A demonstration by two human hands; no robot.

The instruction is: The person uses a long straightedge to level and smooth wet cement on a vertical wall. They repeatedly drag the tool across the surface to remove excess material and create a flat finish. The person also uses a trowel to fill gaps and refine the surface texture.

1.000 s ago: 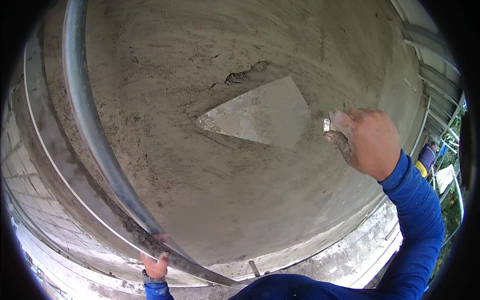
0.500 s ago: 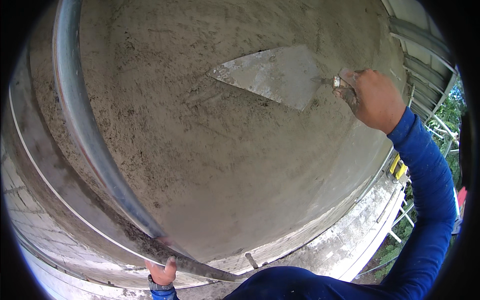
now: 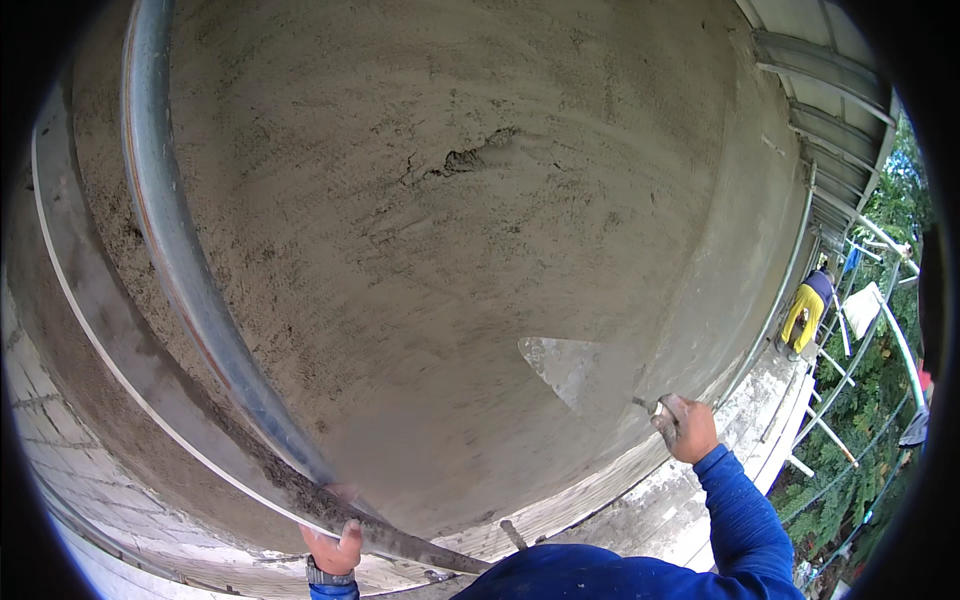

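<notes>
My right hand [image 3: 688,428] grips the handle of a pointed trowel [image 3: 578,372], whose mortar-smeared blade lies low on the grey plaster wall [image 3: 420,250], toward the right. A rough crack [image 3: 462,160] shows higher on the plaster. At lower left, my left hand [image 3: 332,548] holds a long straightedge bar [image 3: 135,355] with a white edge, thumb over it and the other fingers partly hidden. A galvanized pipe [image 3: 190,280] runs alongside the bar, up the left of the picture.
Pale blockwork [image 3: 50,420] lies at far left. A pale ledge [image 3: 735,455] runs beneath the wall. On the right a co-worker in yellow trousers [image 3: 808,310] bends beside scaffold tubes [image 3: 900,340], with foliage behind. A metal-framed roof [image 3: 830,60] hangs at upper right.
My right hand and trowel have moved up from the middle, then down to the lower right, uncovering the crack. My left hand still holds the bar. The co-worker has come more fully into view.
</notes>
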